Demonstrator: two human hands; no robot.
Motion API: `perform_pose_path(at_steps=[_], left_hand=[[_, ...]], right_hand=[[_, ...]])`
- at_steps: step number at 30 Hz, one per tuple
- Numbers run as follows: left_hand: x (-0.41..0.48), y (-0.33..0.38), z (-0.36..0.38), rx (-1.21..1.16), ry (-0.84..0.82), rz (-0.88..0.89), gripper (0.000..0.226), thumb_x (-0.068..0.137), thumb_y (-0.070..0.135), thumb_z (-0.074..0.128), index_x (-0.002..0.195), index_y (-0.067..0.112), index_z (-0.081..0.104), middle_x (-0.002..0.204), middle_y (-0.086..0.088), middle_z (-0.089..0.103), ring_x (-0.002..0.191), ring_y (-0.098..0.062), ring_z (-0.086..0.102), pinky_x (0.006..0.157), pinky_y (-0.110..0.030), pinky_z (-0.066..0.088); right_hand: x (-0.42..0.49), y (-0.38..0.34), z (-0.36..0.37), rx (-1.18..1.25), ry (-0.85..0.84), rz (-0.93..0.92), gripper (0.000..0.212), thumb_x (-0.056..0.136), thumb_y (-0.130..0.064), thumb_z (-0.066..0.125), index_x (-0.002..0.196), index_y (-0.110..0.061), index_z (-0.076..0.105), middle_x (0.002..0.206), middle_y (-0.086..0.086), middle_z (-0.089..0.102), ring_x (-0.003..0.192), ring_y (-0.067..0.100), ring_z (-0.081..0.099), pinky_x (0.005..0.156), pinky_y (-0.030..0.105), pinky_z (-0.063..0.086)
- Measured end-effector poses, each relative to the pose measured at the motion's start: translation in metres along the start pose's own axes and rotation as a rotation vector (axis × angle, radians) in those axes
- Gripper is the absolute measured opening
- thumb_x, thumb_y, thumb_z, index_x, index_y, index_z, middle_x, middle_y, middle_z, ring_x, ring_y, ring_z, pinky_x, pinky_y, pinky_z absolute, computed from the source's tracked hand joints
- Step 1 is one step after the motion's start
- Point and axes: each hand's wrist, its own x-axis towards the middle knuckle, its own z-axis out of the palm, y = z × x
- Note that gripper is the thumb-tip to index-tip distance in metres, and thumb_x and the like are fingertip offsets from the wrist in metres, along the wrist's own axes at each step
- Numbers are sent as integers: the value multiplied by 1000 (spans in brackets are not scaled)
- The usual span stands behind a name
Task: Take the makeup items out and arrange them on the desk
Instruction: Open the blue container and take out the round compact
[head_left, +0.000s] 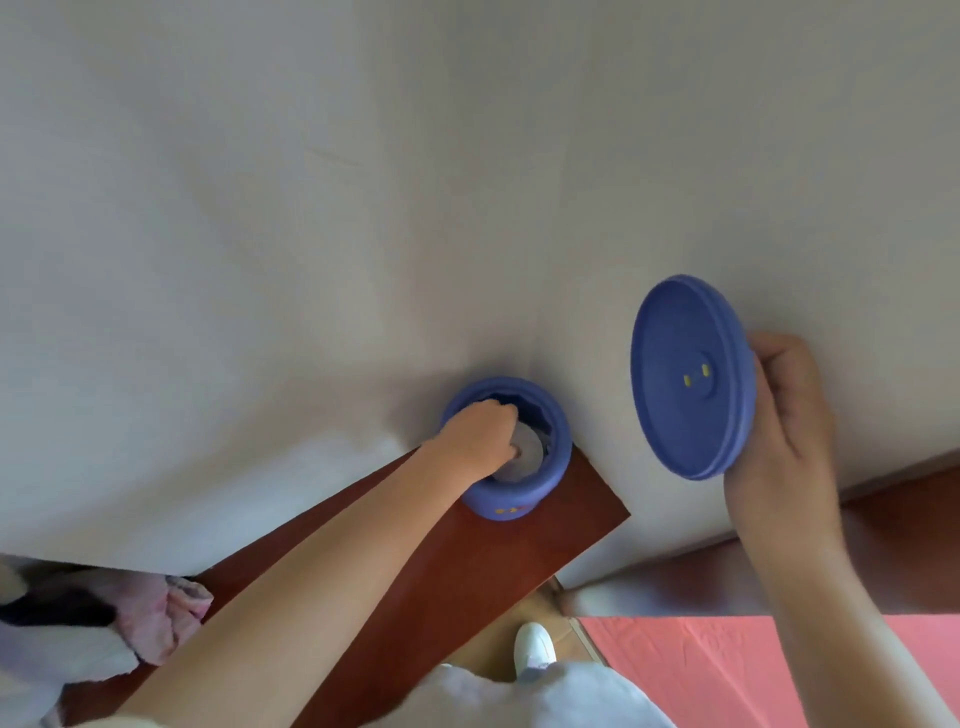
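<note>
A: Right grip?
B: Fingers curled round blue lid, held clear of counter.
A: Left grip?
B: Curled inside blue pot at counter's far end; cannot tell whether it holds anything.

Smooth matt plastic is seen on the blue jar at the desk's far end, and the same soft, unshiny finish is carried by the lid, ridged in rings near its rim. Inside the jar a grey disc is glimpsed, smooth, its material not to be told. The desk is finished in reddish-brown wood with a polished sheen. The wall is painted matt. At the desk's left end crumpled pink cloth is heaped. A white shoe is seen smooth, and the pink covering rough-textured.
</note>
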Motion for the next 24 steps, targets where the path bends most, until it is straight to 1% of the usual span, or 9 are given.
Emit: perform_pose_path(at_steps=[2,6,10,13,15,17,19,21,24], left_hand=[[8,3,4,18,-48,-50,28,95,13,47,119,1,56,104,-13,65,85,-23,60,80,-34,50],[18,8,5,11,-21,-79,40,98,9,39,137,0,38,133,-19,51,104,-27,61,90,-35,50],[19,6,4,5,-41,-72,40,97,7,40,137,-1,38,126,-18,55,99,-26,61,82,-31,49],[17,3,0,-27,-42,-30,41,95,6,44,136,1,38,111,-14,62,81,-21,58,69,-28,45],[15,2,-2,-34,-55,-15,44,95,6,44,138,1,35,108,-13,63,77,-20,55,66,-28,42],[13,1,-3,-30,-71,9,40,94,7,45,133,1,41,110,-14,63,85,-24,61,72,-32,48],[10,0,-4,-50,-80,48,27,93,9,48,118,2,55,108,-14,64,93,-28,63,82,-36,50],[5,0,-9,-22,-43,96,25,91,16,52,113,6,60,111,-10,62,97,-26,61,79,-31,46],[-10,-3,-26,-2,57,141,32,89,28,57,116,12,57,116,-6,55,103,-25,56,79,-30,39]], right_hand=[[2,1,0,5,8,-1,25,93,-29,39,79,-44,53,74,-27,58,65,-6,50,61,6,37],[4,3,2,22,-1,6,19,93,-24,39,82,-35,49,73,-29,57,64,-8,50,60,4,38],[7,2,7,19,-26,17,17,92,-25,40,82,-36,50,75,-29,59,65,-8,52,60,4,38],[8,4,12,0,-39,21,18,92,-26,41,82,-36,50,77,-29,60,66,-8,53,60,4,39],[9,4,15,-5,-55,22,18,92,-26,40,82,-37,51,78,-30,61,66,-8,53,61,4,39],[10,4,17,-9,-68,23,17,92,-28,40,82,-38,51,78,-29,61,66,-7,53,60,5,39],[11,5,18,-21,-77,19,17,92,-28,40,83,-39,50,77,-29,60,66,-6,53,60,5,39],[12,7,18,-25,-79,14,16,92,-29,41,83,-39,50,76,-29,60,66,-6,54,60,5,39],[13,10,18,-19,-75,15,16,91,-30,41,82,-39,50,75,-28,59,65,-4,53,59,6,39]])
